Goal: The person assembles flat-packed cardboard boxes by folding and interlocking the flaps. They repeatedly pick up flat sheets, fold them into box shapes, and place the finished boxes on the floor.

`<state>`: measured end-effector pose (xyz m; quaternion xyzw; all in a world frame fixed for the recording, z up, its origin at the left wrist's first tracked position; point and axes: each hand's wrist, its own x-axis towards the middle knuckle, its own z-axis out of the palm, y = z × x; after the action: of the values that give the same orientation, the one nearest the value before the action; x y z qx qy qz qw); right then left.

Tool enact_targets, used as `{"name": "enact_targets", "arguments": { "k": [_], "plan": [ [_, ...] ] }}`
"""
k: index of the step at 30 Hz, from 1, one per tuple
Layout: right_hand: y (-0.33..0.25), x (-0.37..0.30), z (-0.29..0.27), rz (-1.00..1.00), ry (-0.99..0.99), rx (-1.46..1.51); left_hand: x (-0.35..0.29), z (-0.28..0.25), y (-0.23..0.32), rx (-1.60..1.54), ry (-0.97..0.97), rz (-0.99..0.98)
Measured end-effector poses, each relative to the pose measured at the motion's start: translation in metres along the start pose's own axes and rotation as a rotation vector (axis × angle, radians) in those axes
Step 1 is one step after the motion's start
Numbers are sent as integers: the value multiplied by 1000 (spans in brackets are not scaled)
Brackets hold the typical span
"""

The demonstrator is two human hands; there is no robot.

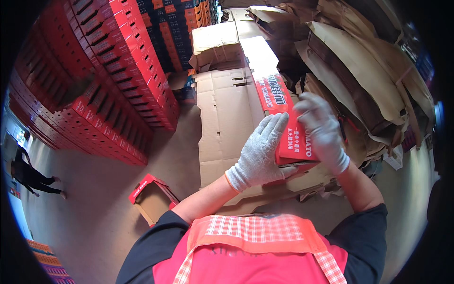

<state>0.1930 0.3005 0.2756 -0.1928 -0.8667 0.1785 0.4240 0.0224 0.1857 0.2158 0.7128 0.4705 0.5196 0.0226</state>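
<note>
A red cardboard box [288, 139] with white and dark print lies on a stack of flat brown cardboard in front of me. Its far end is a long flap [260, 57] that looks white in the glare. My left hand [260, 154], in a pale grey knit glove, lies along the box's left side. Its fingers are stretched out and the thumb is spread toward the near end. Over the box's right side is my right hand [324, 130], gloved alike and slightly blurred. Its fingers are loosely bent and apart, and their undersides are hidden.
Flat brown cardboard [222, 128] lies beneath the box. Bundled brown sheets [364, 75] are piled at the right. Tall stacks of red boxes [127, 61] stand at the left, with dark and orange boxes [172, 33] behind. A red tray [153, 199] sits on the floor. A person [35, 173] is at far left.
</note>
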Motion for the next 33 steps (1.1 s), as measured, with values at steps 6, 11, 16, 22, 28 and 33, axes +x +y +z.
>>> {"name": "enact_targets", "arguments": {
  "k": [6, 11, 16, 22, 28, 33],
  "plan": [
    [-32, 16, 6, 137, -357, -92, -5, 24, -18, -75, 195, 66],
    [-41, 40, 19, 533, -543, 151, -12, 34, -14, -403, 199, -111],
    [-26, 64, 57, -117, -559, -199, -15, 36, -5, -353, -15, -286],
    [-26, 80, 113, -359, -596, 160, -34, 18, -13, -815, 33, -379],
    [26, 154, 107, 855, -106, 691, -68, 5, -14, -550, 206, -544],
    [40, 132, 150, 467, -630, 706, -71, -11, 11, -487, 98, -500]
  ]
}}
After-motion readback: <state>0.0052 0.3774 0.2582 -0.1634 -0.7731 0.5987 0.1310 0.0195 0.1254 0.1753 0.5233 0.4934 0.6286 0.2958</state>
